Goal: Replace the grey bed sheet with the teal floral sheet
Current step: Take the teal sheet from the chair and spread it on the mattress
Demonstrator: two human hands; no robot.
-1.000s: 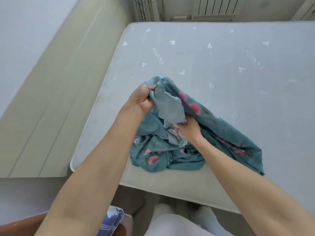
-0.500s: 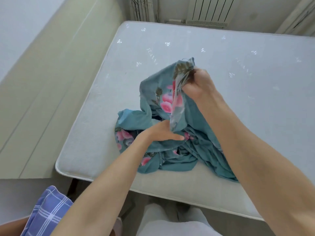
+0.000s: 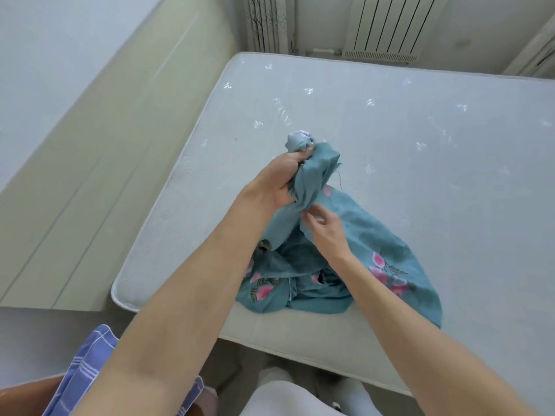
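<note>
Unbundling comes first: with the mattress (image 3: 390, 139) already bare, I am hunting for an edge of the teal floral sheet (image 3: 345, 259), which lies crumpled at the near edge of the bed, one bunch raised above the heap. My left hand (image 3: 279, 178) fists that raised bunch tight, while my right hand (image 3: 322, 228) has loosely spread fingers touching the fold just below. Next, I judge, I need a corner found and shaken out across the mattress
</note>
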